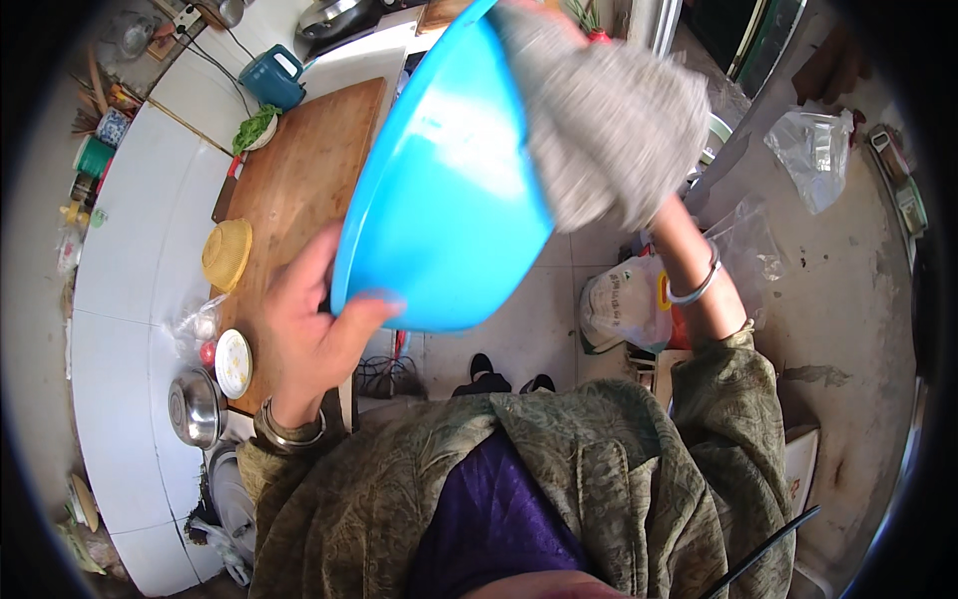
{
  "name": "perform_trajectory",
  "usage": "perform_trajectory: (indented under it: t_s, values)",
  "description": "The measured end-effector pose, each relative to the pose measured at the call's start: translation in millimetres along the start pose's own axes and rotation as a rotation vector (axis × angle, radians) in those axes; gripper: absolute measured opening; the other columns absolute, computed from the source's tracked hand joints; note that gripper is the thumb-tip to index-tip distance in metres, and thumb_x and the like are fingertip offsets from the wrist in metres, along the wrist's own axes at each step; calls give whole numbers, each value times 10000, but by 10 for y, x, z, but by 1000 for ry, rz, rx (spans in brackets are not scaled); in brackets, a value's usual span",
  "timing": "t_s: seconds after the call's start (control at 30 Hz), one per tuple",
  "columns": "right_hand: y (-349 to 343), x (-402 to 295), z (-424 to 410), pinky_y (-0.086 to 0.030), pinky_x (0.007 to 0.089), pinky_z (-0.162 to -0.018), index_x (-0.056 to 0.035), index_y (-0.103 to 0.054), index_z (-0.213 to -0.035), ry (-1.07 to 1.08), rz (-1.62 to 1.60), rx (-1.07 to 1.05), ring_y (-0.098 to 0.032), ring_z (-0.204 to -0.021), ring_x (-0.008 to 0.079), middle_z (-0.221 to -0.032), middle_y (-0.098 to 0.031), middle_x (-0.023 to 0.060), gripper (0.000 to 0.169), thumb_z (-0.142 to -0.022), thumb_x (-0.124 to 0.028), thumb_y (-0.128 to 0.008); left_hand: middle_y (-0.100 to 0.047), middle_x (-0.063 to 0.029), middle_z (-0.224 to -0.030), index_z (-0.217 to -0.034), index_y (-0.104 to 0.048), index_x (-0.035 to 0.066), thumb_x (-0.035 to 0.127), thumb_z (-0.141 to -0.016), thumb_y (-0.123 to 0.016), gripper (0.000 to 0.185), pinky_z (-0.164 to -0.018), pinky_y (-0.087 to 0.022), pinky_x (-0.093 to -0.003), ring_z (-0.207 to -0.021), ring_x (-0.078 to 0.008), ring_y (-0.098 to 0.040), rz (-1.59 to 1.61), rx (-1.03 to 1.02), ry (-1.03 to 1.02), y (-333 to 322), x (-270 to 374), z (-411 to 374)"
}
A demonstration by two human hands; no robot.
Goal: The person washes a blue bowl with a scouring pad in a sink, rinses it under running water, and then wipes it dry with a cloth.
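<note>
A blue plastic basin [449,202] is held up on its side before me, its smooth outer wall towards the camera. My left hand [322,322] grips its rim at the lower left, thumb on the outside and fingers behind. A grey-beige cloth [614,127], blurred, lies against the basin's right side and hides most of my right hand [557,22]; a bit of skin shows at the cloth's top edge. The right forearm, with a silvery bangle [700,281], reaches up behind the cloth. How the right fingers hold the cloth is hidden.
On the left, a wooden board [299,157] bears a yellow woven basket [227,254], a patterned plate [233,364] and a bowl of greens [258,131]. A cleaver [227,191] lies by its edge. Beyond stands a teal kettle [273,77]. Filled bags [625,303] stand low on the right.
</note>
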State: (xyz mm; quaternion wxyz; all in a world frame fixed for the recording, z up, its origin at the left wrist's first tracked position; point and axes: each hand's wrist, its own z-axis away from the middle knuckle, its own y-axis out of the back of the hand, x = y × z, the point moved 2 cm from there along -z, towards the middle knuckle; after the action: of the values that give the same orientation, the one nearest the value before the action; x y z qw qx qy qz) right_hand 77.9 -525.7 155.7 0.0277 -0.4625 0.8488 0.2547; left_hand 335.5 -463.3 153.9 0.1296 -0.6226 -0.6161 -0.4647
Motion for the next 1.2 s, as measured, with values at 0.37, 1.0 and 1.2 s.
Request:
perform_trajectory:
  t_s: [0.37,1.0,1.2]
  values:
    - [-192,-258,94,-343,482,-1029,-98,-552,-1226,186,20,180,-502,-1167,333,-1270,-534,142,612,-646,-296,-531,-610,2,-865,-1153,-555,-60,155,-870,-659,370,-653,-438,-202,-726,-57,-535,-161,-34,9,20,25,-75]
    - [-700,-244,520,-254,451,-1087,-32,-440,-1329,-334,-128,669,-367,-1279,394,-1349,-439,187,630,-789,-338,-545,-531,-129,-1204,-1252,-455,-10,224,-918,-535,415,-897,-460,-393,-1063,-249,-543,840,878,26,-172,-472,-452]
    - [-392,-530,2,-140,494,-1119,-56,-418,-1362,184,-97,333,-281,-1336,425,-1388,-406,181,642,-826,-392,-526,-543,-124,-1190,-1242,-469,-15,165,-922,-541,375,-889,-464,-370,-1020,-214,-554,347,644,36,-245,-384,-196]
